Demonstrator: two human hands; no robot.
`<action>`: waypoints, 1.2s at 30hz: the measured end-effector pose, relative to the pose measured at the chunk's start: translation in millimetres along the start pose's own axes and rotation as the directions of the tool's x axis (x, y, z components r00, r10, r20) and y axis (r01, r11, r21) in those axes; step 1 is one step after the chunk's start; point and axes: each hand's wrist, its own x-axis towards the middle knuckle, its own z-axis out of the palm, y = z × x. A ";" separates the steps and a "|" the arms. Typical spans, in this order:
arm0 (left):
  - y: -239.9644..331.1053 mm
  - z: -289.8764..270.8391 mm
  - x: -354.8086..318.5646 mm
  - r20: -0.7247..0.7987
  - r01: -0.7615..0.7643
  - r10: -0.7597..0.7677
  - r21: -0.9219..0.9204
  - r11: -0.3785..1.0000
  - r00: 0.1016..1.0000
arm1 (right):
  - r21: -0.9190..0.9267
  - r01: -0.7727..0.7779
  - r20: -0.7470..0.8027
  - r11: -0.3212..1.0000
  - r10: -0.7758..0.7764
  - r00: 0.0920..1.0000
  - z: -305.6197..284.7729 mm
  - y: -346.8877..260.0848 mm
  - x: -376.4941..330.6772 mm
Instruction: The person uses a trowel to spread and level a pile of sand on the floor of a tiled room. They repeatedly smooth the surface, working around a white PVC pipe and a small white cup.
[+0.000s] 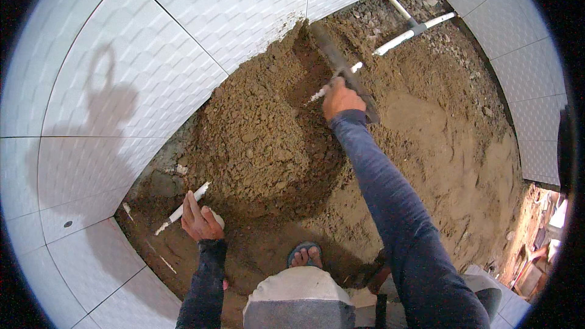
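My right hand [343, 99] is wrapped round the grip of a long, dirt-coated plastering trowel [329, 50]. The blade lies slantwise over the loose brown sand-and-mortar mix [250, 125], its far end close to the tiled wall. Part of a white pipe [318, 95] shows beside that hand. Lower left, my left hand [201, 222] rests with fingers stretched along a short white pipe piece [183, 208] that sticks out of the dirt. A pale rounded thing [216, 218] shows by the thumb; I cannot make out what it is.
White textured tiles [183, 0] cover the surrounding walls. A white pipe with a grey tee joint [418, 28] lies at the far right. Smoother damp sand [426, 128] spreads to the right. My sandalled foot [304, 254] stands near the heap; rubble [533, 271] lies lower right.
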 end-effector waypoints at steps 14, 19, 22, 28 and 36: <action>3.8 -1.1 1.0 -0.044 0.036 -0.037 -0.028 0.999 0.998 | 0.017 0.254 0.315 0.967 -0.246 0.917 13.8 -42.9 -65.6; 9.7 -4.8 1.4 -0.067 0.073 -0.073 -0.008 0.997 0.995 | 0.145 0.374 0.319 0.916 -0.401 0.858 3.9 -58.3 -101.8; 6.3 -7.1 -1.5 -0.069 0.061 -0.059 0.035 0.997 0.996 | 0.147 0.446 0.336 0.883 -0.469 0.817 -12.6 -59.5 -107.7; 8.8 -6.5 -0.2 -0.084 0.057 -0.055 0.024 0.998 0.995 | 0.180 0.125 0.127 0.976 -0.149 0.981 -21.9 -45.4 -71.4; -12.3 5.4 -8.0 -0.050 -0.005 0.015 0.196 0.981 0.999 | 0.176 0.430 0.292 0.885 -0.464 0.836 -11.4 -80.4 -109.1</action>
